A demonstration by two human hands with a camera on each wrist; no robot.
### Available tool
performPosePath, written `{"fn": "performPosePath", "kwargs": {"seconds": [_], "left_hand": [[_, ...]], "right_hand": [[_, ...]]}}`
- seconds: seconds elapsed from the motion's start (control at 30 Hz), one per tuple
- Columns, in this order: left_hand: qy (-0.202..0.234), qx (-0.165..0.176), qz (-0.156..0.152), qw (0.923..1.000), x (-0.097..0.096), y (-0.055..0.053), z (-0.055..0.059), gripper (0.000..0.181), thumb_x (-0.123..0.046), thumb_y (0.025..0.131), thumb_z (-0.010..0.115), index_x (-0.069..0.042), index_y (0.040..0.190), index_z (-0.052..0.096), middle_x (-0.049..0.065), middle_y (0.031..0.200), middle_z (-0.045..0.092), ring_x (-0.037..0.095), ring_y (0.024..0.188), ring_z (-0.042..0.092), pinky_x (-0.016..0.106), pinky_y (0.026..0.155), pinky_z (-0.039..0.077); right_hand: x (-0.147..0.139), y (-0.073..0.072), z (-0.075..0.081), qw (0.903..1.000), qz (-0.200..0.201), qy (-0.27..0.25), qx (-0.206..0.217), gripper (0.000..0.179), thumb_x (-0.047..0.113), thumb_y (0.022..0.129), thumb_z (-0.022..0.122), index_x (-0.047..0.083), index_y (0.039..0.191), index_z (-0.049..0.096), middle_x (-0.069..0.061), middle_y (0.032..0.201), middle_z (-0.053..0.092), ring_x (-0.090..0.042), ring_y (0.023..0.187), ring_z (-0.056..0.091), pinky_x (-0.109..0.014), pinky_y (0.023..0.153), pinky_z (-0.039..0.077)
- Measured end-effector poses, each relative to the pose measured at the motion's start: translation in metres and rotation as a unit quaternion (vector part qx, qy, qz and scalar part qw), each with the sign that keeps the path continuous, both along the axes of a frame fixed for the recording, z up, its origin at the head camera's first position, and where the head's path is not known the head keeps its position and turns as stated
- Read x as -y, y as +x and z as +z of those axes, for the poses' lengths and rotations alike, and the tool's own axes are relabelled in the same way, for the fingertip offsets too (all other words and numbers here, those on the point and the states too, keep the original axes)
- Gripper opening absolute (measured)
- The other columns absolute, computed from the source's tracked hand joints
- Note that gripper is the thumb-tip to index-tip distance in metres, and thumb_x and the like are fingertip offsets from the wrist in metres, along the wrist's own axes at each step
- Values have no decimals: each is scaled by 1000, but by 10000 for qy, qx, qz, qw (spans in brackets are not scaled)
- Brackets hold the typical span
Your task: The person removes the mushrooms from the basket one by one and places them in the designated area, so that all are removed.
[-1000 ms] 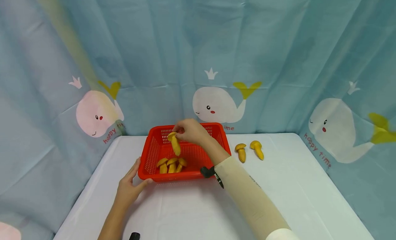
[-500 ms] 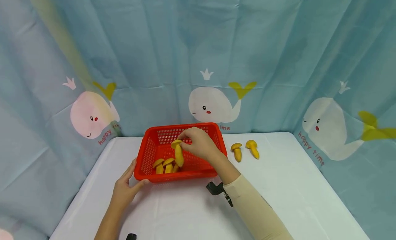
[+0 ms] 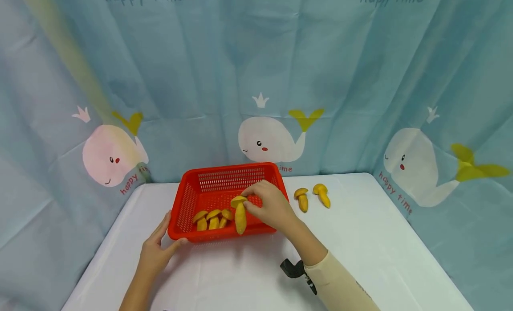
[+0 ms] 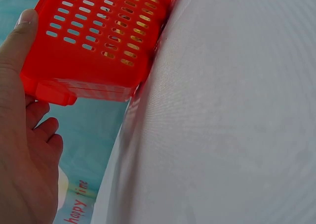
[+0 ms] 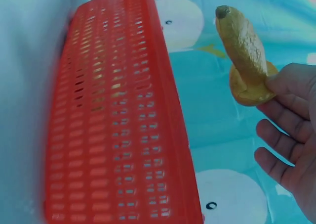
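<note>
In the head view my right hand (image 3: 274, 207) pinches a yellow mushroom (image 3: 240, 218) just beneath its cap, the stem hanging down over the front rim of a red plastic basket (image 3: 185, 186). The right wrist view shows this mushroom (image 5: 244, 48) above the basket's rim, thumb against the stem by the cap. Three more mushrooms (image 3: 213, 219) lie side by side in the front left of the basket. My left hand (image 3: 154, 254) grips the basket's front left corner. Its thumb is on the front side and its fingers curl at the left side, under the rim in the left wrist view.
Two further mushrooms, one with a straight stem (image 3: 302, 200) and one slanting (image 3: 322, 195), lie on the white table (image 3: 360, 239) right of the basket. A blue curtain (image 3: 192, 79) with printed whales stands behind and along both sides. A black wrist-worn device (image 3: 293, 269) hangs below my right wrist.
My right hand has brought the pinched mushroom from over the basket's middle toward me and slightly right, to its front rim. The left hand keeps its hold on the corner. The head view has shifted slightly.
</note>
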State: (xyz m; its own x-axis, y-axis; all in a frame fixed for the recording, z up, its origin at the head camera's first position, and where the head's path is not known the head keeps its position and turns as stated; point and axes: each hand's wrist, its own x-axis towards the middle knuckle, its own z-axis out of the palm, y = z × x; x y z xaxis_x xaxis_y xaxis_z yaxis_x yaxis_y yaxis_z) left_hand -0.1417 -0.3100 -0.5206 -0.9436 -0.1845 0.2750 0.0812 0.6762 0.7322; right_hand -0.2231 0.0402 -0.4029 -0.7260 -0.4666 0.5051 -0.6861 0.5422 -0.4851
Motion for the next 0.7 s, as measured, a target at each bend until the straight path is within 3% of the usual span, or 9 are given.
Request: {"fn": "performPosePath", "kwargs": {"seconds": [0.07, 0.1, 0.2, 0.3, 0.37, 0.47, 0.6, 0.7], "left_hand": [[-8, -27, 9, 10000, 0, 1, 0, 95, -38, 86, 84, -41, 160, 24, -6, 165, 34, 15, 153, 31, 3, 102, 27], [-15, -38, 12, 10000, 1, 1, 0, 95, -38, 86, 83, -41, 160, 24, -6, 165, 34, 16, 153, 31, 6, 105, 29], [-54, -16, 47, 10000, 2, 1, 1, 95, -39, 86, 83, -42, 160, 23, -6, 166, 33, 21, 153, 33, 29, 111, 40], [-57, 37, 86, 9999, 3, 1, 1, 95, -40, 87, 82, -42, 160, 22, -4, 166, 33, 25, 152, 33, 53, 107, 41], [-49, 67, 109, 9999, 4, 2, 1, 95, -41, 86, 82, -42, 160, 22, -3, 166, 33, 27, 152, 33, 58, 106, 42], [-32, 36, 96, 9999, 4, 3, 1, 95, -38, 87, 82, -41, 160, 22, -2, 166, 33, 25, 153, 32, 55, 107, 41], [-71, -2, 12, 10000, 2, 3, -1, 95, -37, 86, 83, -39, 161, 24, -3, 166, 34, 21, 153, 32, 29, 112, 37], [-92, 10, 10, 10000, 2, 1, -1, 95, -38, 86, 83, -41, 160, 23, -5, 166, 34, 21, 153, 32, 28, 111, 37]], "right_hand": [[-7, 4, -4, 9999, -63, -86, -125, 20, 22, 91, 79, 22, 110, 74, 13, 106, 71, -5, 105, 61, -26, 89, 58], [-10, 6, -6, 9997, -100, -124, -173, 20, 21, 90, 79, 22, 110, 74, 13, 105, 71, -5, 105, 61, -26, 89, 58], [-19, 10, -9, 9993, -175, -184, -270, 21, 20, 89, 80, 22, 109, 74, 14, 105, 71, -3, 104, 60, -26, 88, 58], [-28, 14, -11, 9993, -191, -208, -252, 21, 19, 89, 81, 23, 108, 74, 15, 104, 71, -2, 104, 59, -27, 88, 58], [-34, 17, -13, 9993, -175, -272, -208, 21, 18, 89, 81, 22, 108, 74, 15, 103, 71, -3, 104, 60, -28, 89, 58], [-44, 20, -15, 9992, -146, -345, -126, 20, 17, 90, 80, 21, 108, 74, 14, 104, 71, -4, 105, 60, -29, 90, 58], [-60, 25, -17, 9990, -244, -374, -102, 19, 16, 89, 80, 21, 107, 74, 13, 103, 72, -5, 102, 61, -31, 89, 58], [-69, 24, -16, 9985, -311, -398, -199, 20, 14, 88, 81, 20, 106, 75, 11, 102, 72, -6, 101, 62, -33, 90, 59]]}}
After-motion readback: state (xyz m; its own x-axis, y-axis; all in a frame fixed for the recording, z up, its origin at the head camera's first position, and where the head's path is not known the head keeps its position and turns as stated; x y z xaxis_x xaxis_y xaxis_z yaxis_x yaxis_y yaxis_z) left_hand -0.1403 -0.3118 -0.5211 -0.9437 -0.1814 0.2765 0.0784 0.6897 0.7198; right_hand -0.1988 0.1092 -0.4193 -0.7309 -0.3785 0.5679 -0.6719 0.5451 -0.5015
